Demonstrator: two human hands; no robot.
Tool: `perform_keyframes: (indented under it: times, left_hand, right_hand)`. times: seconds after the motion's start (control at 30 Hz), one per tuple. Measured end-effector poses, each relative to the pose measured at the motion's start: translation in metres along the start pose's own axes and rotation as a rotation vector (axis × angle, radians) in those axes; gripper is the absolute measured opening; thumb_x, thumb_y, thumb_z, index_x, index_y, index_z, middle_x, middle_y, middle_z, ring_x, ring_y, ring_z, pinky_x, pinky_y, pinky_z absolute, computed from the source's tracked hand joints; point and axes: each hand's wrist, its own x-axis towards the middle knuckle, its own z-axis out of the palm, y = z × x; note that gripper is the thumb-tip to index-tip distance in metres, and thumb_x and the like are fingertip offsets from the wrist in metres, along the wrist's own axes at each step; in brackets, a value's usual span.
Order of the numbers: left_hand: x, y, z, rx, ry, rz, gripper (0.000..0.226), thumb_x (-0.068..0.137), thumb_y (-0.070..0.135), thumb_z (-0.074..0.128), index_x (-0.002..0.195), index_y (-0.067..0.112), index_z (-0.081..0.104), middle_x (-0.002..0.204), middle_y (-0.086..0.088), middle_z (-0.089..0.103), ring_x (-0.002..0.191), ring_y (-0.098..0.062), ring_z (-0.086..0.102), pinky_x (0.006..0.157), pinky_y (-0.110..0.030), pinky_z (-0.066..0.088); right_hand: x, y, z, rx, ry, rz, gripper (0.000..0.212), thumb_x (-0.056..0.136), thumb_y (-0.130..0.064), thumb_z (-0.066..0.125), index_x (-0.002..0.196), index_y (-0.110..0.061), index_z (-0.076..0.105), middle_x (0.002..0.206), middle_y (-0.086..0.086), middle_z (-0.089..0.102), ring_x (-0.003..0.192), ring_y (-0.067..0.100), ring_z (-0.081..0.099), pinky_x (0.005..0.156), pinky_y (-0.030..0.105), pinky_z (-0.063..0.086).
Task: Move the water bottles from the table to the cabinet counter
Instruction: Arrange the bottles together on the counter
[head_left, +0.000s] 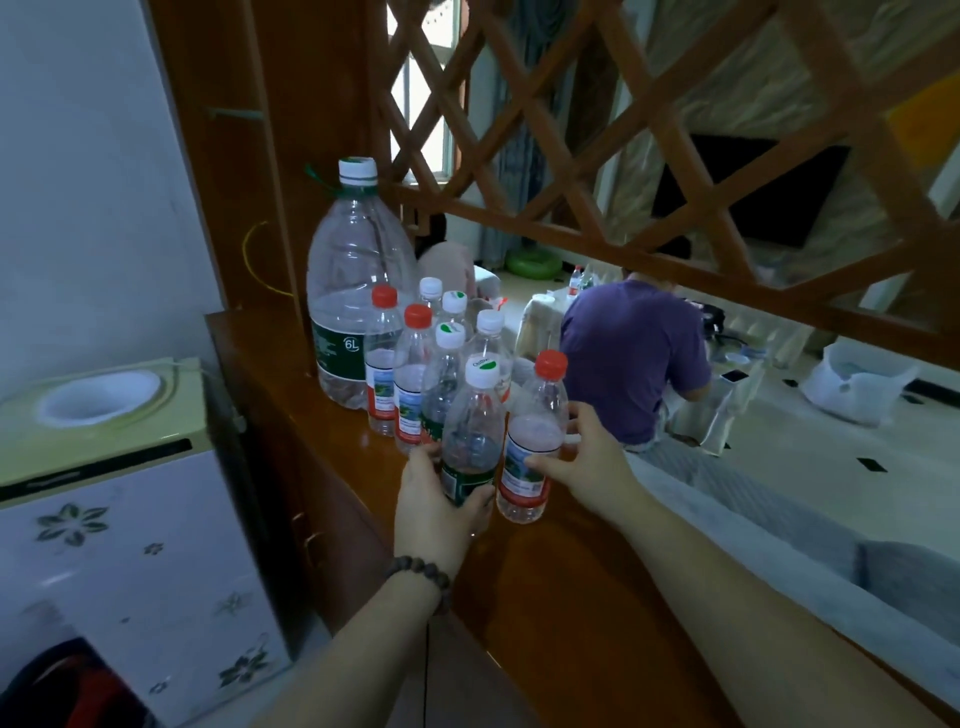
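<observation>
two small clear plastic water bottles up front on the glossy brown wooden table (571, 582), both upright. white-capped, green-labelled bottle (471, 441) gripped low down by the left hand (436, 499), fingers curled round the label, a dark beaded bracelet (423, 577) on that wrist. red-capped bottle with a white and red label (532, 441) just beside it on the right, held by the right hand (582, 457), thumb across the front of the label, fingers wrapped behind. bases of both at the table surface, though contact hard to judge. right behind, a tight cluster of more small bottles (415, 374), red caps and white caps mixed, standing together. at the back of the cluster, a big clear 6l jug with a white cap and green label (353, 291), close against the wooden post. brown lattice screen (649, 119) overhead. off to the left, a pale water dispenser with a flower pattern (104, 467). beyond the table, a person in a purple shirt (634, 364), bent over.
</observation>
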Motion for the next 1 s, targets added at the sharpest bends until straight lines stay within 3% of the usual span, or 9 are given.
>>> perform_keyframes:
  times: [0.1,0.27,0.37,0.43,0.53,0.67,0.9,1.0]
  left_hand:
    - [0.001,0.003,0.007,0.025,0.05,-0.029,0.055,0.069,0.026,0.083,0.107,0.024,0.043,0.119,0.0,0.055,0.108,-0.015,0.057,0.083,-0.024,0.049]
    - [0.0,0.011,0.017,0.089,0.15,-0.063,0.056,0.067,0.035,0.083,0.102,0.023,0.041,0.11,0.0,0.054,0.104,-0.019,0.057,0.08,-0.038,0.055]
    - [0.0,0.017,0.021,0.125,0.178,-0.112,0.058,0.068,0.04,0.081,0.106,0.02,0.042,0.112,-0.001,0.053,0.108,-0.02,0.056,0.078,-0.036,0.054]
    - [0.0,0.02,0.024,0.138,0.185,-0.133,0.059,0.069,0.043,0.08,0.107,0.02,0.041,0.113,0.0,0.052,0.109,-0.019,0.055,0.075,-0.034,0.051]
    - [0.001,0.021,0.026,0.159,0.188,-0.15,0.059,0.069,0.046,0.079,0.107,0.02,0.041,0.113,0.001,0.052,0.109,-0.019,0.054,0.071,-0.033,0.049]
    - [0.004,0.023,0.028,0.179,0.178,-0.152,0.06,0.07,0.046,0.078,0.108,0.018,0.042,0.114,0.0,0.052,0.109,-0.018,0.054,0.068,-0.029,0.044]
    - [0.002,0.012,0.025,0.125,0.144,-0.091,0.082,0.062,0.052,0.081,0.126,0.021,0.041,0.124,0.004,0.051,0.116,-0.014,0.051,0.081,-0.032,0.05]
    - [0.003,0.007,0.025,0.086,0.125,-0.057,0.07,0.068,0.043,0.081,0.123,0.022,0.044,0.123,0.005,0.052,0.114,-0.014,0.054,0.082,-0.031,0.052]
  right_hand:
    - [0.017,0.002,0.003,0.019,-0.028,0.01,0.066,0.075,-0.017,0.078,0.129,-0.016,0.042,0.118,-0.001,0.055,0.104,0.016,0.058,0.068,0.015,0.046]
    - [0.039,0.004,0.003,0.017,-0.059,0.005,0.064,0.072,-0.016,0.08,0.126,-0.018,0.046,0.121,0.001,0.059,0.105,0.018,0.059,0.081,0.03,0.051]
    - [0.045,0.006,0.006,0.033,-0.07,-0.001,0.069,0.071,-0.014,0.08,0.13,-0.017,0.046,0.124,0.003,0.06,0.106,0.019,0.06,0.085,0.032,0.053]
    - [0.046,0.007,0.008,0.059,-0.073,-0.006,0.071,0.071,-0.012,0.08,0.133,-0.017,0.046,0.125,0.003,0.06,0.107,0.019,0.061,0.083,0.028,0.053]
    - [0.045,0.006,0.012,0.107,-0.069,-0.026,0.069,0.074,-0.006,0.077,0.134,-0.016,0.047,0.119,-0.001,0.061,0.101,0.013,0.061,0.068,0.011,0.05]
    - [0.044,0.007,0.016,0.115,-0.048,-0.042,0.066,0.075,-0.008,0.077,0.134,-0.017,0.048,0.122,-0.001,0.06,0.101,0.01,0.06,0.066,0.007,0.047]
    - [0.036,0.007,0.015,0.133,-0.055,-0.085,0.07,0.074,-0.013,0.079,0.132,-0.03,0.044,0.122,-0.012,0.057,0.113,0.01,0.055,0.09,0.025,0.047]
    - [0.034,0.006,0.016,0.137,-0.036,-0.072,0.069,0.078,-0.014,0.076,0.136,-0.028,0.042,0.125,-0.006,0.058,0.113,0.013,0.056,0.092,0.03,0.049]
